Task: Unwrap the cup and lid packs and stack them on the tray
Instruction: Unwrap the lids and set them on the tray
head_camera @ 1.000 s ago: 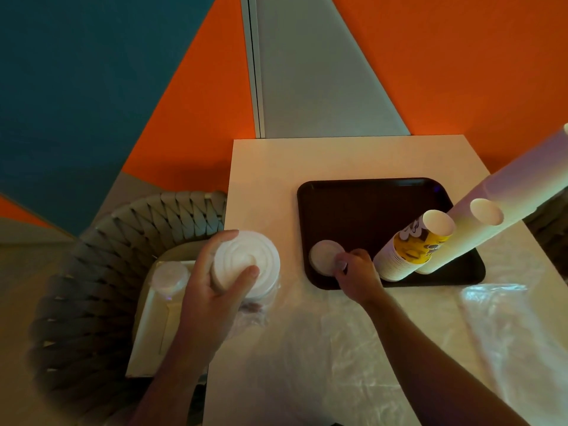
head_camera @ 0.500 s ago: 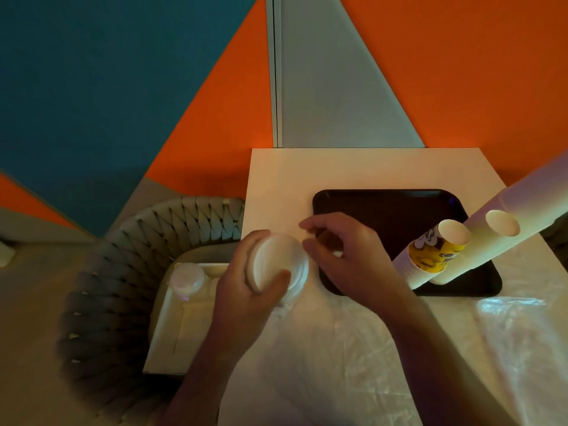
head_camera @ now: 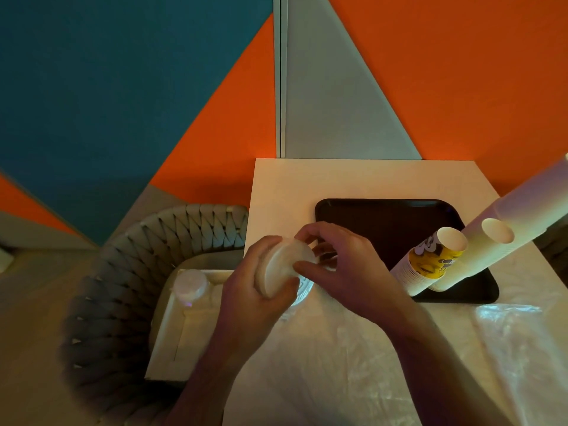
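Note:
My left hand (head_camera: 255, 299) grips a stack of white lids (head_camera: 284, 269) over the table's left edge, clear wrap hanging below it. My right hand (head_camera: 341, 265) pinches the top lid of that stack between thumb and fingers. Behind them lies the dark tray (head_camera: 384, 222). On its right side stand a short stack of yellow-printed cups (head_camera: 433, 262) and a tall stack of white cups (head_camera: 507, 229), both leaning. The lid placed on the tray earlier is hidden behind my right hand.
Crumpled clear plastic wrap (head_camera: 353, 364) covers the near part of the white table (head_camera: 338, 179). To the left a grey woven chair (head_camera: 123, 272) holds a white box (head_camera: 175, 339) and a wrapped lid pack (head_camera: 190, 287).
My right hand left the single lid on the tray and came back left to the stack in my left hand, now pinching its top lid. The view shifted slightly.

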Demonstrator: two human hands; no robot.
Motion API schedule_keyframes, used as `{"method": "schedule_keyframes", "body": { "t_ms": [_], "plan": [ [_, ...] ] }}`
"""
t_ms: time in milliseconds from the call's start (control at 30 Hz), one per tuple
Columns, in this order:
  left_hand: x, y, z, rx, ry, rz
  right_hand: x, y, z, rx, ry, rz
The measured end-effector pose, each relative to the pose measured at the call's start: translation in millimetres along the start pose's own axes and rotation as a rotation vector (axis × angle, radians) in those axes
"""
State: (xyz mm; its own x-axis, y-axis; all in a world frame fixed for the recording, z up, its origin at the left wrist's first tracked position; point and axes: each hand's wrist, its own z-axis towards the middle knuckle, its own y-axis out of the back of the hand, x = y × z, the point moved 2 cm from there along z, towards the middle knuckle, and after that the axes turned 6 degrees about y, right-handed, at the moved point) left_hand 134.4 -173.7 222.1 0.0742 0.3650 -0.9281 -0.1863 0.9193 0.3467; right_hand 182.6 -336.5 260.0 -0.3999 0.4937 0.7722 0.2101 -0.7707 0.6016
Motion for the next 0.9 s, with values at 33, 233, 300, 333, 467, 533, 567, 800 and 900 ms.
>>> {"method": "schedule_keyframes", "body": {
  "t_ms": [33,233,300,333,467,533,567,800,900],
  "plan": [
    [1,1,1,0.007,0.004,-0.003,2,1,0,0.002,-0.020,0.006],
    [5,5,3,0.094,-0.020,-0.027,8,9,2,0.022,-0.084,0.162],
    [5,6,4,0.127,-0.017,-0.042,7,10,3,0.027,-0.101,0.170],
    [5,7,4,0.141,-0.016,-0.050,6,10,3,0.023,-0.107,0.169],
    [3,9,7,0.147,-0.030,-0.072,2,11,3,0.011,-0.124,0.190],
    [2,11,7,0.133,0.024,-0.123,-1,11,3,0.015,-0.131,0.260],
    [3,12,7,0.130,0.056,-0.156,-2,11,3,0.006,-0.137,0.317],
    [0,13,5,0.105,0.140,-0.329,-9,4,-1,-0.137,-0.157,0.379],
    [-1,13,5,0.080,0.139,-0.307,-5,-2,-7,-0.059,0.003,0.176]
  ]
}}
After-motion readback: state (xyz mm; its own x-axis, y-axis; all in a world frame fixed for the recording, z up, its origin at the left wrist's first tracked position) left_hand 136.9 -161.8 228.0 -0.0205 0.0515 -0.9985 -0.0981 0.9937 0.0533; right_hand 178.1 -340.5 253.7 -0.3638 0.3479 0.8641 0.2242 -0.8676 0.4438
